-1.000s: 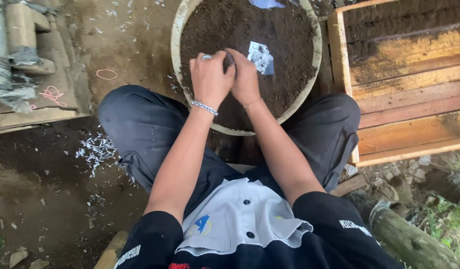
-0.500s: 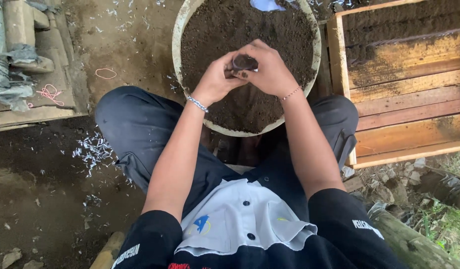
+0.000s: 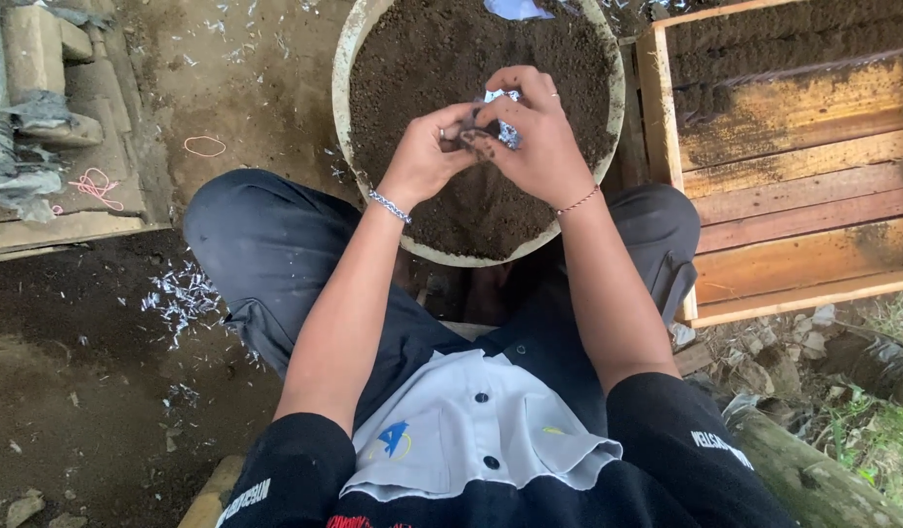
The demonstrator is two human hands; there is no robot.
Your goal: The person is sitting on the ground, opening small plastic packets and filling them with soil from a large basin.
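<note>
Since the earlier frame both hands have drawn closer over the soil, and a pale bag now shows between the fingers where a dark lump showed before. Left hand sits at upper centre of the frame, fingers curled, pinching the near edge of the bag. Right hand lies just beside it, touching it at the fingertips, closed round the same bag from above; its fingers are smeared with soil. Most of the bag is hidden by the fingers, so its shape cannot be told.

Both hands hover above the basin, a round pale tub filled with dark soil, which takes up the top centre of the frame and rests between the person's knees. A silver bracelet circles the left wrist and a thin red cord the right.

At the top edge, on the soil, lies a scrap of bluish plastic. To the right of the basin, touching its rim, stands a wooden crate with soil in its upper part. On the bare ground at upper left lie a loose rubber band and pink bands on a board. White shreds are scattered at centre left, beside the person's leg.
</note>
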